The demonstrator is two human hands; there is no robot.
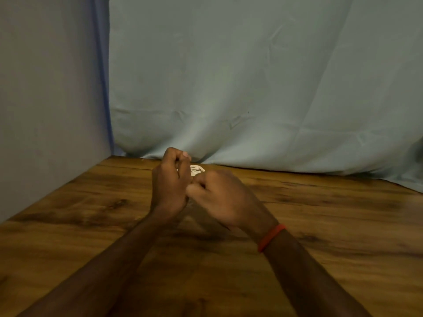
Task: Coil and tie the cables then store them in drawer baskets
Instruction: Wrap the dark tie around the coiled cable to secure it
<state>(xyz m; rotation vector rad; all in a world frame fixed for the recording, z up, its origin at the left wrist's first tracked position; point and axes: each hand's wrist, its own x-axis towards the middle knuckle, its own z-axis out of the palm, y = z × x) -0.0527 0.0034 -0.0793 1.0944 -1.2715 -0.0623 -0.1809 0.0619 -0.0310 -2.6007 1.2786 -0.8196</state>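
A small bundle of white cable (196,170) shows between my two hands, above the middle of the wooden table (320,236). My left hand (170,184) is raised upright with its fingers curled around the left side of the bundle. Close beside it, my right hand (219,195) has its fingers closed against the bundle's lower right side. Most of the cable is hidden behind the fingers, so its coils and ends cannot be made out. No drawer basket is in view.
A pale blue cloth (251,88) hangs behind the table and rests on its far edge. A grey wall (45,88) borders the left side. A red band (271,236) circles my right wrist.
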